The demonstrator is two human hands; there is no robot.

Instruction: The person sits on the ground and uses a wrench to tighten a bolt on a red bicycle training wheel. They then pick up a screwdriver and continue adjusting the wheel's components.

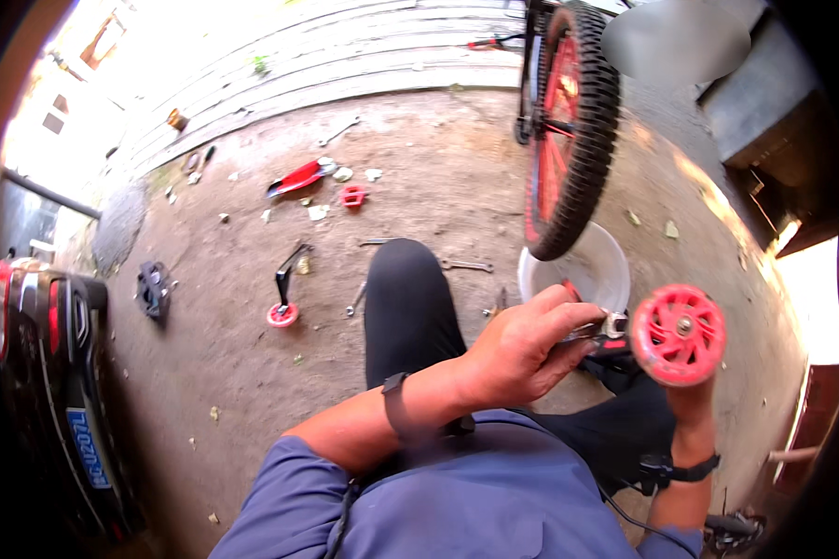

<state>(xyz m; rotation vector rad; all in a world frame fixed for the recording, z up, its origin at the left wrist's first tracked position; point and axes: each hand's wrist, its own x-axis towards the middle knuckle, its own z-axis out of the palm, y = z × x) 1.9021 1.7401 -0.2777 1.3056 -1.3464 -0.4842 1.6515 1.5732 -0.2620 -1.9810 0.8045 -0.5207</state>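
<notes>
A small pink-red spoked training wheel (678,335) is held up at the right, above my right thigh. Behind it my right hand (688,391) is mostly hidden; only its lower part and the wrist with a dark band show, and the wheel appears to rest in its grip. My left hand (541,343) reaches across from the left, its fingers closed around a metal piece with a shiny end (613,324) beside the wheel's hub side. The exact kind of that piece is hidden by the fingers. A black and red part shows just below it.
A bicycle wheel (601,130) with a knobby tyre stands ahead, over a white bucket (611,256). On the dirt floor lie another training wheel (282,315), wrenches (466,266), a red and black part (298,179), a red ring piece (352,196) and a black pedal (152,289). A vehicle (56,373) stands left.
</notes>
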